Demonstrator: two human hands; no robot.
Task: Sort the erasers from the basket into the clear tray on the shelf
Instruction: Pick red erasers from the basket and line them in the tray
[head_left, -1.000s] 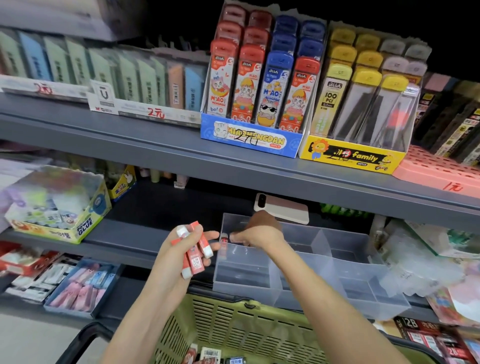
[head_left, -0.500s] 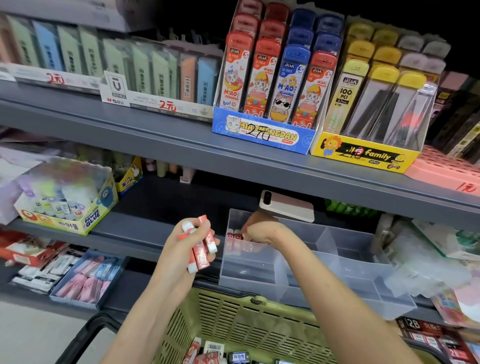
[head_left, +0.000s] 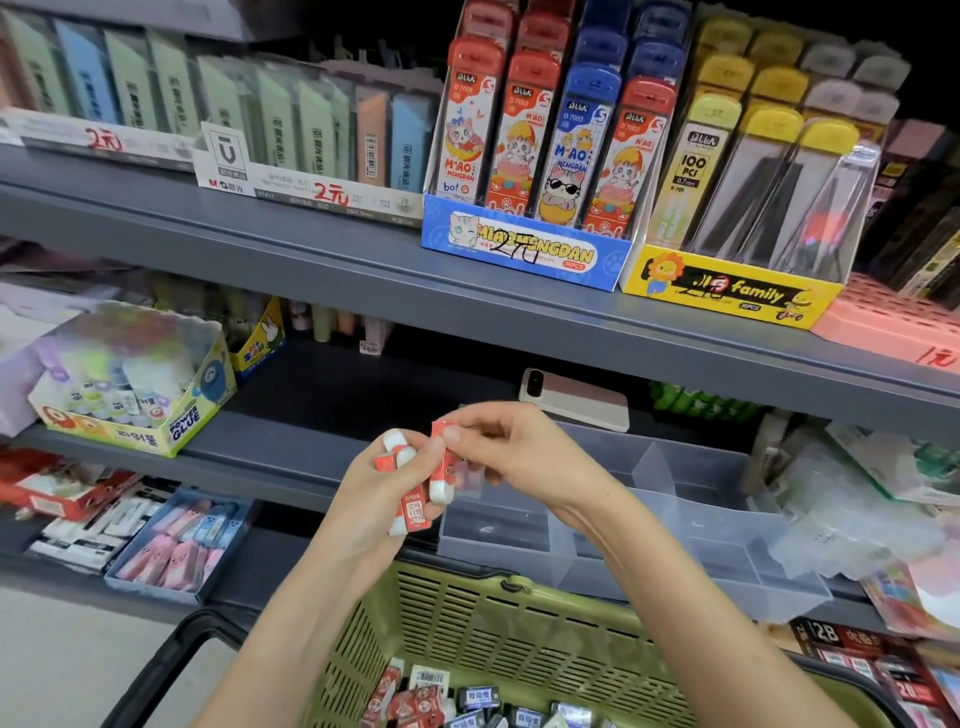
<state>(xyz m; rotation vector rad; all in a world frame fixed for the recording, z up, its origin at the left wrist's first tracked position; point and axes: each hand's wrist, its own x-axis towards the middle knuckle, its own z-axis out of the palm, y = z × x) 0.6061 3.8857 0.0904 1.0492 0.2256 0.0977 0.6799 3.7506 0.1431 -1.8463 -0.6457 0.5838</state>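
- Clear tray (head_left: 717, 525) sits on the lower shelf (head_left: 291, 452), split into compartments; it is the reference for everything below.
- Left hand (head_left: 371, 493): just left of the tray's front-left corner, fingers curled round a small bundle of erasers (head_left: 410, 512) in red-and-white sleeves, ends sticking out top and bottom.
- Right hand (head_left: 524, 457): in front of the tray's left end, thumb and fingertips pinching the top of a single eraser (head_left: 441, 480). That one hangs upright, touching the left hand's bundle.
- Both hands are close together, outside the tray, above its front-left corner.
- A pinkish shape shows through the tray's left wall; too blurred to tell what it is.
- Basket (head_left: 519, 639): green, slotted, directly below and in front of the tray. Loose stock (head_left: 410, 701) on its floor, red-white sleeves on the left, dark sleeves (head_left: 478, 699) to the right.
- Phone (head_left: 576, 400): lying flat just behind the tray.
- Glue box (head_left: 130, 384): same shelf, well left of the tray.
- Pencil-lead display (head_left: 530, 145): one shelf above the tray.
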